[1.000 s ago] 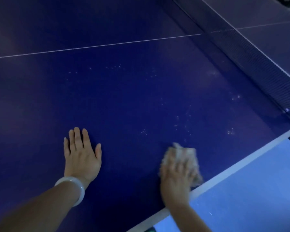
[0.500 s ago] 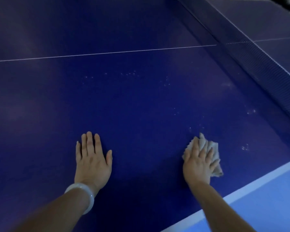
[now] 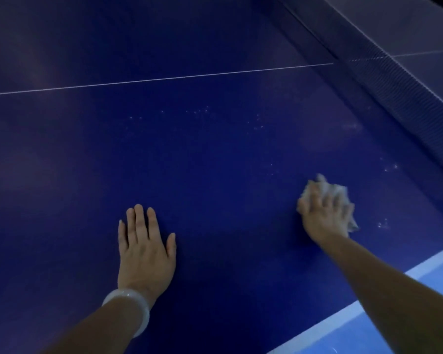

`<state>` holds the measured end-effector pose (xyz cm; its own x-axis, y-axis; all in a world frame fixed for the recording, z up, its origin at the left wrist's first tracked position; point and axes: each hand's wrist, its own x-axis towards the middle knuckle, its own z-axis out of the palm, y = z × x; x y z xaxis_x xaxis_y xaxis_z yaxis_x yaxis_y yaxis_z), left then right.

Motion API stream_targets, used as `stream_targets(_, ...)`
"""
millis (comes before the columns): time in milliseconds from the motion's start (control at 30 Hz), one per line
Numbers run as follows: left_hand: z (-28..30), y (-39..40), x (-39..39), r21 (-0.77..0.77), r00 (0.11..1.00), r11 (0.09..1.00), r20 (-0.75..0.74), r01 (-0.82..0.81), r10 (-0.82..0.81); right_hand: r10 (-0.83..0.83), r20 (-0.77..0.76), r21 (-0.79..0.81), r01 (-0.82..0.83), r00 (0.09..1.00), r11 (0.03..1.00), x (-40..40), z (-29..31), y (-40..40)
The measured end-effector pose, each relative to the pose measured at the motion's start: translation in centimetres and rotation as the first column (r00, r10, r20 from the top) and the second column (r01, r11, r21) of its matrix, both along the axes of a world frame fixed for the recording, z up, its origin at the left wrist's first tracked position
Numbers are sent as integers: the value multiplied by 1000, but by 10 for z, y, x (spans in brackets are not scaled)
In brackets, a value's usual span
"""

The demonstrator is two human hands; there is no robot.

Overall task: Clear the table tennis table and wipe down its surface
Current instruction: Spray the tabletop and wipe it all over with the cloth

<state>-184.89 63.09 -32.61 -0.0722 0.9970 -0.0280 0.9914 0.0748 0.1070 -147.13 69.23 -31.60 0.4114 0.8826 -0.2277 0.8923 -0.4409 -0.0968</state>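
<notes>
Dark blue table tennis surface (image 3: 215, 162) fills nearly the whole head view, matte, low light

- Crumpled pale grey-white cloth (image 3: 330, 191) lies on the surface at right, near the white-striped near edge, under the right hand (image 3: 322, 215). Right fingers (image 3: 317, 200) spread over the wad and pressing it down; blurred, so whether they curl round it I cannot tell
- Left hand (image 3: 145, 246) lies flat, palm down on bare surface, well apart from the cloth. Fingers straight and close together, thumb out to the side, holding nothing. Smooth pale translucent bangle (image 3: 132, 306) on that wrist
- Scattered whitish specks (image 3: 200, 111) across the middle of the surface; more specks just beside the cloth on its right (image 3: 382, 224) and beyond it toward the net (image 3: 391, 167). Faint pale smudge (image 3: 351, 126) near the net foot
- Thin white centre line (image 3: 164, 78) runs across from left edge to the net
- Dark mesh net with pale top band (image 3: 399, 80) crosses the upper right on a diagonal; far half of the table shows beyond it
- White edge stripe (image 3: 343, 312) bounds the surface at lower right; lighter blue floor (image 3: 384, 335) past it
- Nothing stands between either hand and the specks
- No brand, label or writing legible anywhere
</notes>
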Motion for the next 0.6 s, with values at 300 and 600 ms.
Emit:
stream_targets(300, 1, -1, 0, -28, 1000, 999, 3, -18, 18, 404, 83, 214, -412, 911, 886, -173, -16, -107)
stream_targets(600, 0, -2, -1, -9, 1000, 1000, 20, 11, -11, -7, 27, 216, 1, 1000, 976, -38, -2, -157)
